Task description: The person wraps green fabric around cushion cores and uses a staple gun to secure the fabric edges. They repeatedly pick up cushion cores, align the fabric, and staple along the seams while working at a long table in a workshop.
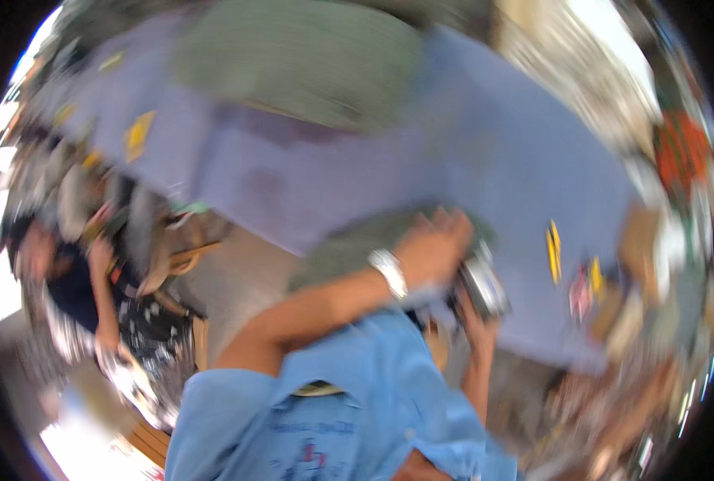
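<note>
Motion blur softens everything here, so small details are hard to read. At the near edge of the blue-purple table (525,168), the right hand (475,322) grasps a dark and silver boxy object (485,286) by its lower end. The left hand (433,247), with a silvery wristband (388,273) at its wrist, is bent just beside that object — whether its fingers grip anything, I cannot tell. Next to the left hand, a green piece (345,252) lies along the near edge; a far larger green piece (293,60) spreads across the far edge. Toward the right edge are a slim yellow item (554,252), a second yellow item (596,276) and a pinkish item (580,295) — all too smeared to identify. Another yellow item (139,135) lies near the left end. Beyond the table's left side sits another person (72,284) in dark clothing.
</note>
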